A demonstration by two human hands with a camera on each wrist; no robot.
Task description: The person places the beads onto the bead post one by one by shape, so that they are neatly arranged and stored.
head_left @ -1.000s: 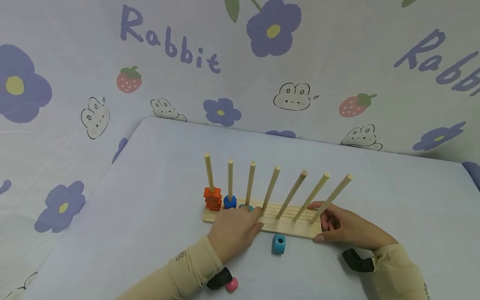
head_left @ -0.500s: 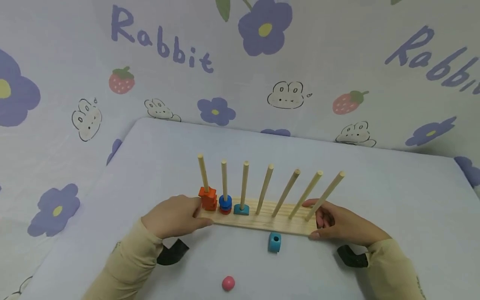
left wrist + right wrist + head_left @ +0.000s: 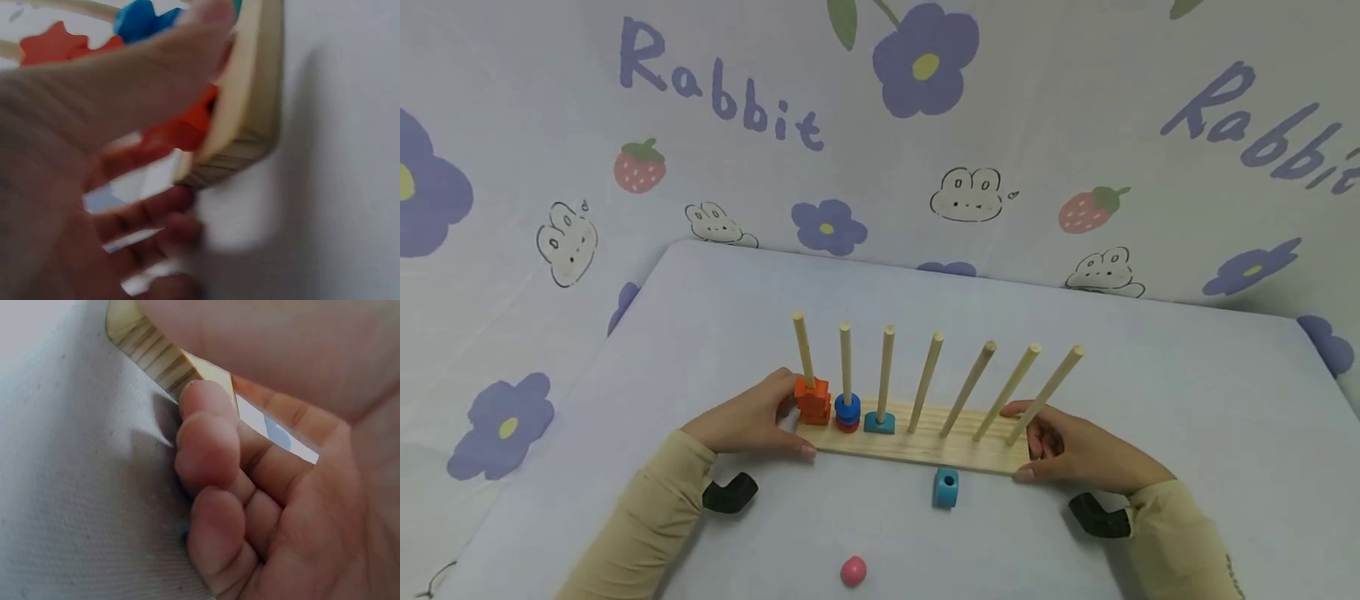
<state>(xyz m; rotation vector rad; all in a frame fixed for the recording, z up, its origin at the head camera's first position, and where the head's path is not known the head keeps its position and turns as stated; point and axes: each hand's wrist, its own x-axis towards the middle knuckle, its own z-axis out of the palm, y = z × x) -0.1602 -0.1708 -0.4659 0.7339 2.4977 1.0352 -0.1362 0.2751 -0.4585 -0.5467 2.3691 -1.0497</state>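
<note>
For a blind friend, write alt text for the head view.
A person's left grip and right grip hold opposite ends of a seven-peg wooden board. The three leftmost pegs carry coloured pieces; a teal block and pink ball lie in front.

On the white bench I see the wooden board lying lengthwise, a teal block just in front of it, and a pink ball nearer my head camera, apart from both.
</note>
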